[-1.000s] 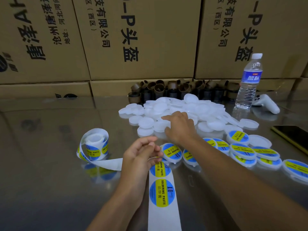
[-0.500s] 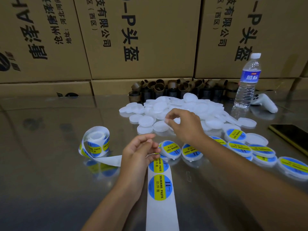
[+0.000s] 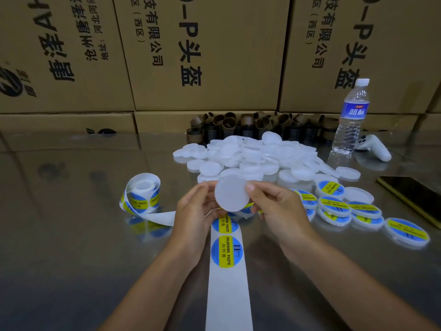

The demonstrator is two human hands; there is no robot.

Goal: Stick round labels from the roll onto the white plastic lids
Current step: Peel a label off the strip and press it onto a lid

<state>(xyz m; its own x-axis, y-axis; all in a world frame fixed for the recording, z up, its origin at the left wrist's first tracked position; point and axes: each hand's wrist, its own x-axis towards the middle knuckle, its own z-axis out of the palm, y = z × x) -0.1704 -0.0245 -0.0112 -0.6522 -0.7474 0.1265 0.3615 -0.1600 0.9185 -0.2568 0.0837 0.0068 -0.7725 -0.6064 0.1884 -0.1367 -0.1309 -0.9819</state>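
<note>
Pinched at its edges between left hand (image 3: pixel 194 211) and right hand (image 3: pixel 276 211): blank white lid (image 3: pixel 232 196), above label strip (image 3: pixel 226 252) on tabletop (image 3: pixel 71 247). Risk: label landing off-centre or creased if lid tilts.

The table (image 3: pixel 71 235) was smooth, glossy metal, mirroring the stock on it. The white lid (image 3: pixel 231 195) held up was frosted, matt plastic, as was the heap of lids (image 3: pixel 250 154). The backing strip (image 3: pixel 228 295) was matt white paper, and its labels (image 3: pixel 226 252) were smooth-printed. The cartons (image 3: pixel 214 56) were matt brown cardboard. The bottle (image 3: pixel 350 120) was clear, ribbed plastic.
</note>
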